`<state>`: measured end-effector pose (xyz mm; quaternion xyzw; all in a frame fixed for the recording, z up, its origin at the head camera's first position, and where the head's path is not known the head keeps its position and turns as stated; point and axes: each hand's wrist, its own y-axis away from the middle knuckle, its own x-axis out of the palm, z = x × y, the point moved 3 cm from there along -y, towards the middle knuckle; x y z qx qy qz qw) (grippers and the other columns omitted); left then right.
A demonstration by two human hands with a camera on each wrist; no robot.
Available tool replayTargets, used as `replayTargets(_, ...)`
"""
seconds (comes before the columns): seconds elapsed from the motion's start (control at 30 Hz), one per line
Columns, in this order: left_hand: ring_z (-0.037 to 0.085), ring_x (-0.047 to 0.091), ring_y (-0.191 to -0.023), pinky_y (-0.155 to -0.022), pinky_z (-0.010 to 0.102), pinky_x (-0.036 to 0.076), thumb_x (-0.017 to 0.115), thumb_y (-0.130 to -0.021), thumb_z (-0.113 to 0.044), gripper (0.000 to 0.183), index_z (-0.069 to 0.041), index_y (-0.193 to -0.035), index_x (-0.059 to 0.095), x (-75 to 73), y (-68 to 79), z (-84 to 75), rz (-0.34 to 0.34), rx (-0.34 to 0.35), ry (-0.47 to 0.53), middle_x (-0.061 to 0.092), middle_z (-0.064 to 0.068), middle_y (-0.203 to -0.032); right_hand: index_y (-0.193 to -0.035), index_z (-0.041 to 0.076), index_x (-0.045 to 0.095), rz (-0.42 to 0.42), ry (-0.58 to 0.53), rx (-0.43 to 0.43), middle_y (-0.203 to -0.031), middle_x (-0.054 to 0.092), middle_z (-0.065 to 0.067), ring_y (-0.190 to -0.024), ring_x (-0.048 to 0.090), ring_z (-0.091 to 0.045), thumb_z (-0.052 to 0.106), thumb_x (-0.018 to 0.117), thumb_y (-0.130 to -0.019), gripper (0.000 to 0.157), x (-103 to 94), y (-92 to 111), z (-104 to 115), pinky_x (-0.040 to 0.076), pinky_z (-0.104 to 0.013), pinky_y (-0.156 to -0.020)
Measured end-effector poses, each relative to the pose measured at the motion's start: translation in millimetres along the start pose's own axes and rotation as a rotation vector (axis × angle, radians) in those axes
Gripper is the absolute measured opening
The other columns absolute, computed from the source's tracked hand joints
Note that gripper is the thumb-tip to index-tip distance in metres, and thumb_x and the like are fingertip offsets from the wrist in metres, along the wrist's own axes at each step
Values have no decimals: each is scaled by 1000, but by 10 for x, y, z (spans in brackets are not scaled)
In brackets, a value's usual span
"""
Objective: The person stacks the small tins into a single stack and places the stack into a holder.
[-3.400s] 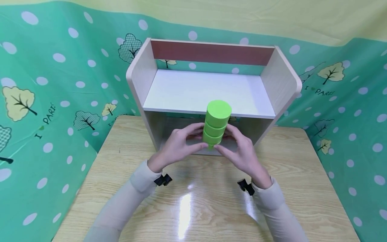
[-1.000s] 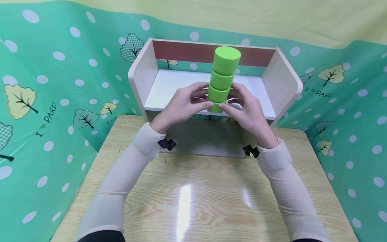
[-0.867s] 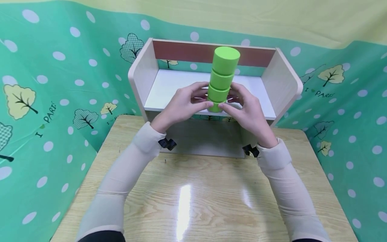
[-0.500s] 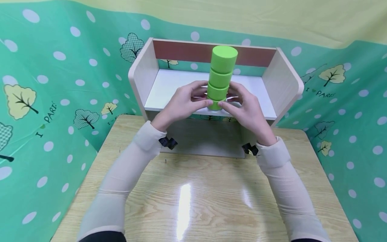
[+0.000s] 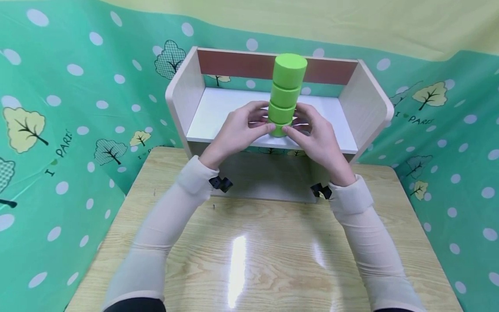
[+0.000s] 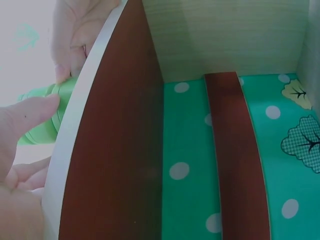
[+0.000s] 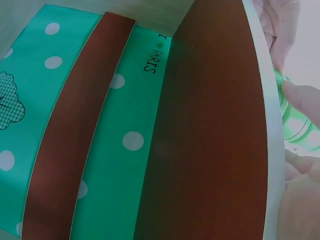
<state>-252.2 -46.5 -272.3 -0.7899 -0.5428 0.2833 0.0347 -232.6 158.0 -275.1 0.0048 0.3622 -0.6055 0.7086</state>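
Note:
A stack of several bright green cylinders (image 5: 286, 93) stands upright over the front part of the white upper shelf board (image 5: 234, 110), the tallest piece on top. From the left, my left hand (image 5: 238, 129) holds its bottom part, thumb in front and fingers behind. My right hand (image 5: 316, 135) grips the same bottom part from the right, its thumb close to the other. The left wrist view shows the green stack (image 6: 47, 117) between thumb and fingers, partly hidden by the shelf board. In the right wrist view a strip of the green stack (image 7: 295, 120) shows beyond the board's edge.
The two-level shelf has pale side panels (image 5: 366, 102) and a reddish-brown back rail (image 5: 238, 63). Below is its lower compartment (image 5: 265, 175). It stands at the back of a wooden table (image 5: 202, 255), before a green dotted cloth (image 5: 78, 143).
Both hands have raised the green stack from in front of the lower compartment to the upper shelf. Over the last second it has shifted slightly farther back over the board.

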Motion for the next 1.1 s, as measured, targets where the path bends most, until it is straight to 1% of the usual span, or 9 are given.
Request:
replayTargets(0.2, 11, 65, -108, -92, 21, 53, 75, -92, -22, 59, -6, -143, 50, -5, 3, -2, -43, -29, -24, 66, 7, -127, -142, 8, 48, -54, 53, 14, -116, 63, -7, -102, 64, -17, 17, 75, -92, 58, 0, -3, 15, 56, -31, -92)
replayTargets(0.37, 13, 65, -109, -93, 21, 53, 75, -92, -19, 59, -5, -143, 50, -26, 11, -15, -51, -41, 21, 65, 9, -126, -142, 8, 48, -63, 81, 30, -107, 63, -8, -98, 64, -16, 17, 75, -92, 57, 2, -22, 7, 57, -30, -90)
replayTargets(0.57, 16, 64, -113, -94, 21, 52, 75, -93, -18, 59, -4, -144, 49, -47, 2, 7, -30, -39, 62, 63, 10, -129, -142, 8, 47, -58, 71, 23, -108, 63, -8, -99, 64, -16, 15, 74, -93, 56, 10, -35, 14, 57, -29, -90)
replayTargets(0.8, 18, 62, -116, -96, 22, 52, 75, -92, -17, 60, -4, -145, 48, -46, 19, 22, -23, -58, 97, 61, 12, -132, -141, 5, 49, -55, 20, 8, -112, 65, -15, -103, 65, -23, 9, 71, -94, 52, 30, -40, -6, 57, -32, -91)
replayTargets(0.93, 16, 63, -115, -95, 21, 52, 76, -91, -18, 61, -3, -144, 48, -31, 38, 24, -27, -45, 86, 61, 12, -132, -141, 5, 48, -54, 23, 11, -113, 65, -15, -104, 65, -24, 8, 70, -94, 52, 36, -29, -22, 57, -32, -92)
replayTargets(1.1, 17, 62, -117, -95, 20, 52, 77, -91, -23, 65, -4, -146, 47, -36, 91, 6, -33, -50, 32, 59, 12, -136, -141, 2, 47, -65, 53, 6, -116, 64, -16, -106, 65, -26, 9, 70, -94, 52, 23, 7, -8, 56, -35, -94)
